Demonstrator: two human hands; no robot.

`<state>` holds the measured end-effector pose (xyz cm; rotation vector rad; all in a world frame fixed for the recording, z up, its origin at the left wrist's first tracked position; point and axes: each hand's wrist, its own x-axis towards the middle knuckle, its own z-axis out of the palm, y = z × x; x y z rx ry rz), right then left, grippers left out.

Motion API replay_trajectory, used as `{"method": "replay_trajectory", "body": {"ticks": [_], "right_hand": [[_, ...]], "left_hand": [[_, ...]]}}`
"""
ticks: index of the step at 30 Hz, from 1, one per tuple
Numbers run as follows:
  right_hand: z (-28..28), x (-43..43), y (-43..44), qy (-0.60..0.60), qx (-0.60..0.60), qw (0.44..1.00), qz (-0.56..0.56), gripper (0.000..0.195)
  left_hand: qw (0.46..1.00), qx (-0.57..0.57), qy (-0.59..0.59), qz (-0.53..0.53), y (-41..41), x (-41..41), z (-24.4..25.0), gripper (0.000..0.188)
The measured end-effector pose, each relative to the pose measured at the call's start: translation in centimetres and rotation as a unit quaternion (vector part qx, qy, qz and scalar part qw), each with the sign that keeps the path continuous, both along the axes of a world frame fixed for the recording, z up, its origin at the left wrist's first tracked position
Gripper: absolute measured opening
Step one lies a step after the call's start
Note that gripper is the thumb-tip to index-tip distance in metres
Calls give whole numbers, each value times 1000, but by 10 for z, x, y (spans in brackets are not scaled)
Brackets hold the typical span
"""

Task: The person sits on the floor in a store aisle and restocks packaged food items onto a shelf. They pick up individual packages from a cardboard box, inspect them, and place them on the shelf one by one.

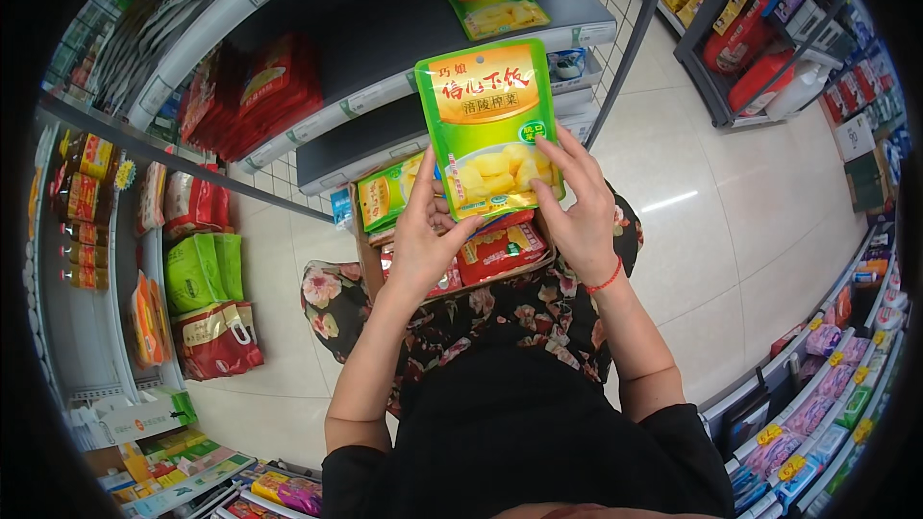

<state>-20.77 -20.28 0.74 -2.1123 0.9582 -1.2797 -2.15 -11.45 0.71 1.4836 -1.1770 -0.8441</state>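
Between both hands I hold a green and yellow food pouch (490, 130) upright, its printed front facing me. My left hand (429, 231) grips its lower left corner. My right hand (577, 202) is on its right edge, fingertips resting on the front. Below the pouch, a cardboard box (371, 270) stands at my lap, partly hidden by my hands. Inside it are another green pouch (382, 194) and red pouches (501, 252). A similar green pouch (497, 6) lies flat on the dark shelf (375, 29) ahead.
Stacked red packets (270, 86) occupy the shelf's left part. A wire mesh side panel (613, 21) bounds the shelf at right. Large bags (216, 339) stand on the floor at left, near bottles (86, 187). Tiled floor (692, 187) extends to the right, with stocked shelves (822, 404) beyond.
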Motion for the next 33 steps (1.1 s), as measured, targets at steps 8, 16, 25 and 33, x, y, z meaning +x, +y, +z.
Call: {"method": "replay_trajectory", "body": {"ticks": [8, 16, 25, 33], "right_hand": [[4, 1, 4, -11, -21, 1000, 0, 46], [2, 1, 3, -15, -40, 999, 3, 47], [-8, 6, -21, 8, -25, 1000, 4, 45], [-10, 12, -62, 29, -24, 999, 6, 43]], "left_hand": [[997, -2, -71, 12, 4, -1, -1, 101], [994, -38, -99, 39, 3, -2, -10, 101], [987, 6, -162, 17, -22, 2, -3, 103], [977, -9, -215, 11, -65, 13, -1, 103]]}}
